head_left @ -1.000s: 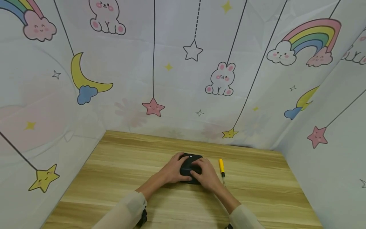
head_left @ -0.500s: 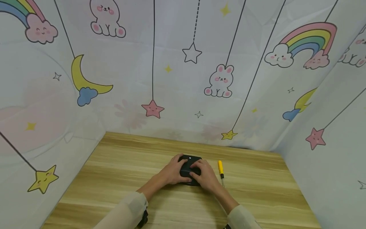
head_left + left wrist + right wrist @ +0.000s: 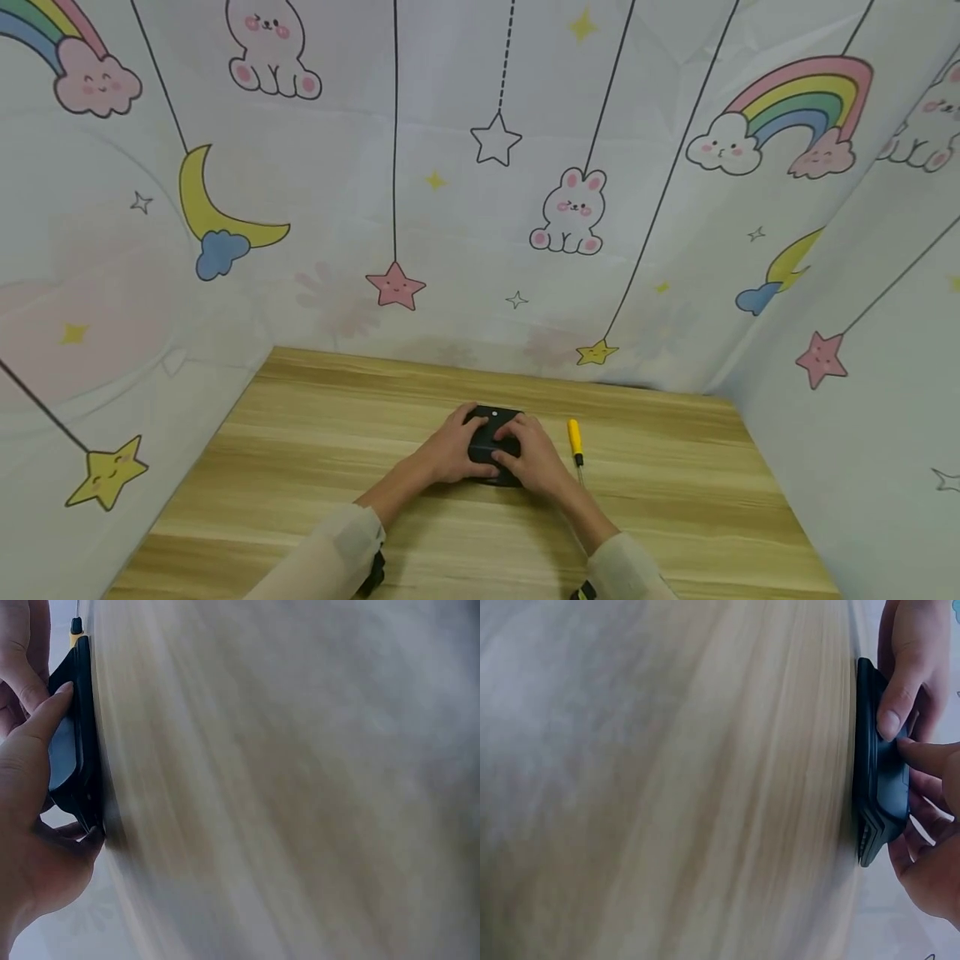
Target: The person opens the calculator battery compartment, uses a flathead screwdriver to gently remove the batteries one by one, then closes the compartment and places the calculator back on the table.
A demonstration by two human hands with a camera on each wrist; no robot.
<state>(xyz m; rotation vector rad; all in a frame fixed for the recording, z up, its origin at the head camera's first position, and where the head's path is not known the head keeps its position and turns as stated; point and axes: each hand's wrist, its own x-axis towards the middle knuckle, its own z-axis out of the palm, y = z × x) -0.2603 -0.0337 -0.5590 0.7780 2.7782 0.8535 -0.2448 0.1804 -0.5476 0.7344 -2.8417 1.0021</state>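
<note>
Head view: black object (image 3: 483,450) on table (image 3: 315,467), six o'clock from centre. Your left hand (image 3: 452,446) grips its nine-o'clock side; your right hand (image 3: 536,454), fingers bent, touches its top, grip unclear. Screwdriver (image 3: 574,440): three o'clock.

the head view has swung slightly, setting the black device (image 3: 486,446) and screwdriver (image 3: 575,439) further left in it; more of what may be a dark strap (image 3: 582,592) shows beside the right sleeve (image 3: 627,570).
</note>
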